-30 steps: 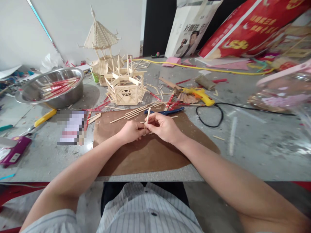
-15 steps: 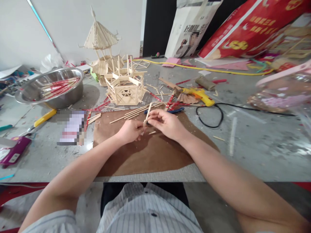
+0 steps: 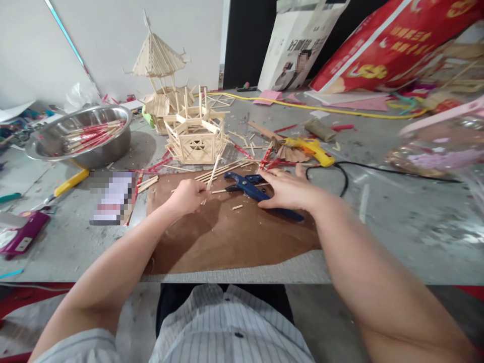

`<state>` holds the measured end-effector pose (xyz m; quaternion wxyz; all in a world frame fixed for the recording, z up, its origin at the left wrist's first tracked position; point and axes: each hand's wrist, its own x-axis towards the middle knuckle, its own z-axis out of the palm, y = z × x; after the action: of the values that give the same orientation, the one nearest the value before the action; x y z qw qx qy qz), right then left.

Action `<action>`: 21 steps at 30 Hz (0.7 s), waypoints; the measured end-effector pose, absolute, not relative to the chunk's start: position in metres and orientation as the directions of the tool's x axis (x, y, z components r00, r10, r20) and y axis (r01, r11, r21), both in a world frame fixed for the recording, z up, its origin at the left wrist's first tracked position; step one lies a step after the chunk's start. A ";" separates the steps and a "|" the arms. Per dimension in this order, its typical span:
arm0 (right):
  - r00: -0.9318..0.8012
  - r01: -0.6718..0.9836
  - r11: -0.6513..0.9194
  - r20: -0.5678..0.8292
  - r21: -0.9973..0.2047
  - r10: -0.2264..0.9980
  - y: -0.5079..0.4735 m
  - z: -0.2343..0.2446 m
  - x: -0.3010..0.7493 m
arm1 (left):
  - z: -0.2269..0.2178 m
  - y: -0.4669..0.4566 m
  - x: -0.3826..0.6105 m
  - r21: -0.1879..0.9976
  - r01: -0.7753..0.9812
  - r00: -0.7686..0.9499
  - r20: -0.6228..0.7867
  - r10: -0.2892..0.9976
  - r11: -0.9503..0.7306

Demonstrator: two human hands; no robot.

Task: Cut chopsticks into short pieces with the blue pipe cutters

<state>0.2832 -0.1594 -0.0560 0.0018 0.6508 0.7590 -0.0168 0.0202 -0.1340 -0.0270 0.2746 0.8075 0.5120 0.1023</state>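
My left hand (image 3: 189, 195) pinches a thin wooden stick (image 3: 214, 171), tilted upward above the brown sheet (image 3: 212, 242). To its right, blue cutting pliers (image 3: 245, 186) have their jaws spread and pointing toward the left hand. My right hand (image 3: 289, 189) is around the handles, with the thumb on the near one and the fingers over the far one. Several loose sticks (image 3: 223, 171) lie behind the hands, and a short offcut (image 3: 237, 207) rests on the sheet. A half-built stick model (image 3: 196, 136) stands just behind.
A taller pagoda-like stick model (image 3: 157, 65) stands at the back. On the left are a steel bowl (image 3: 117, 143) of sticks, a yellow cutter knife (image 3: 71, 182) and a phone (image 3: 113, 196). A yellow glue gun (image 3: 319, 154) with a black cord (image 3: 378, 169) lies right.
My right hand has left the stick and moved right onto the blue pliers, which are now closer and spread apart. My left hand has shifted slightly left with the stick.
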 end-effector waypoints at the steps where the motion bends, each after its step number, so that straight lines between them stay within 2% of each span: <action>1: -0.152 0.988 0.152 -0.012 0.002 0.988 -0.160 -0.053 0.281 | -0.028 -0.134 0.020 0.533 0.780 0.452 -0.115 0.885 -0.329; 4: -0.160 0.987 0.159 0.044 0.033 0.986 -0.161 -0.046 0.276 | -0.028 -0.132 0.020 0.491 0.804 0.443 -0.120 0.889 -0.335; 9: -0.067 0.997 0.070 0.102 -0.030 0.993 -0.163 -0.047 0.268 | -0.026 -0.132 0.021 0.358 0.835 0.465 -0.053 0.884 -0.418; 15: 0.036 0.953 0.058 0.302 -0.297 0.953 -0.162 -0.044 0.265 | -0.027 -0.132 0.020 0.136 0.867 0.484 -0.004 0.875 -0.479; 21: -0.107 0.901 0.204 0.260 -0.382 0.960 -0.171 -0.035 0.257 | -0.027 -0.133 0.021 -0.007 0.880 0.475 -0.019 0.880 -0.475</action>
<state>0.2575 -0.1707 -0.0353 -0.2291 0.6276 0.7414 -0.0638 0.0210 -0.1334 -0.0265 0.0021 0.8588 0.5122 -0.0099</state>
